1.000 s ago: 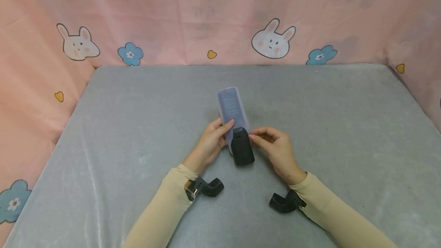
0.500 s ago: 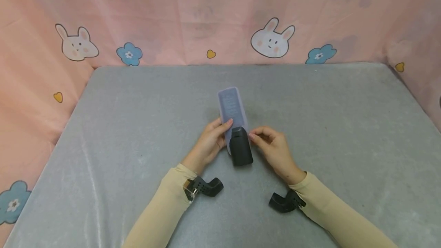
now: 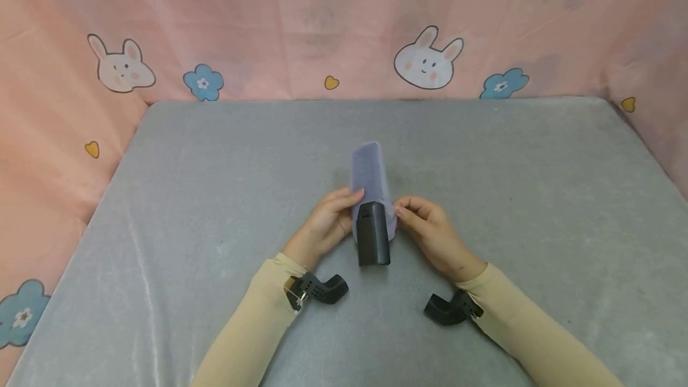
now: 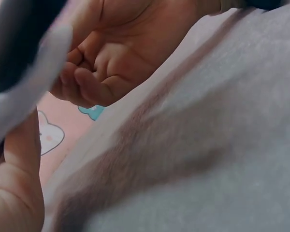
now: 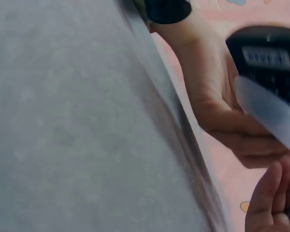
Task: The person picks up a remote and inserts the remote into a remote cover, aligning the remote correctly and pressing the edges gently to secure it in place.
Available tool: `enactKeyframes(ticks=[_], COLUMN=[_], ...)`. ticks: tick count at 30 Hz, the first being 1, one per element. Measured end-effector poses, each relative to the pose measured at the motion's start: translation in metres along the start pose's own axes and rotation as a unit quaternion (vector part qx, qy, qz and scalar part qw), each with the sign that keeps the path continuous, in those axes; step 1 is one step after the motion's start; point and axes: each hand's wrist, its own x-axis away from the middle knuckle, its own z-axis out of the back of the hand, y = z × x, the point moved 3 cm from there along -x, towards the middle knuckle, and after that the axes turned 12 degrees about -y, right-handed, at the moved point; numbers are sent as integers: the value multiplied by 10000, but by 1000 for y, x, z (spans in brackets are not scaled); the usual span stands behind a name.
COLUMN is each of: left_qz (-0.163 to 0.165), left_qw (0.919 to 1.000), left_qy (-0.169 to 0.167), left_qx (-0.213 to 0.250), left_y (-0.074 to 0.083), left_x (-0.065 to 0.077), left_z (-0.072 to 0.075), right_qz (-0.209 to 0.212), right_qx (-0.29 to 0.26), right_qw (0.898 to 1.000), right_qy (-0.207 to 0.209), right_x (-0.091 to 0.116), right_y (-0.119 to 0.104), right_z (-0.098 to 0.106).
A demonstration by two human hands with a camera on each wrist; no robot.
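Rolled since the earlier frame: black device [image 3: 373, 240] and translucent sleeve [image 3: 368, 169], device projecting nearward. Left hand [image 3: 325, 220] grips sleeve, right hand [image 3: 434, 233] pinches its edge, above grey tabletop [image 3: 516, 160]. Judged step: easing sleeve on or off; next calls for steady hold, edge stretched.

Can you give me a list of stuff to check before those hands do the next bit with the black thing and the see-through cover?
1. Left hand grips the translucent cover: ok.
2. Right hand pinches the cover's side edge: ok.
3. Black device fully inside the cover: not ok, its near end sticks out.
4. Device over the gray table: ok.
5. Label readable: cannot tell, blurred.
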Motion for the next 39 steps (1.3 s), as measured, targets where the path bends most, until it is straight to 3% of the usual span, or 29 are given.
enactKeyframes(ticks=[3,6,13,20,26,29,34,36,39], left_qz=[65,47,-355,-439,-399,-357,-249,-235,-291], left_qw=[9996,9996,9993,9986,9983,9977,9955,9942,9917], left_qy=[-237,-246,81,297,385,512,747,797,903], left_qx=[100,97,-54,-82,-156,-254,-530,-677,-868], left_y=[-1,-1,0,-1,-2,-2,-4,-5,-5], left_x=[0,0,0,-1,-2,-2,-3,-4,-5], left_z=[-2,-3,0,1,1,1,2,3,3], right_qz=[90,115,393,482,458,718,1331,1470,1609], right_qx=[-430,-457,415,889,1408,2291,3923,4117,4239], right_qw=[9986,9985,9942,9920,9852,9669,9053,8944,8873], right_qy=[-288,-290,916,756,864,864,943,945,847], right_x=[-1,-1,1,2,2,2,3,2,3], right_y=[-1,-1,-4,-5,-5,-11,-19,-15,-13], right_z=[1,0,3,2,1,-4,-9,-6,-5])
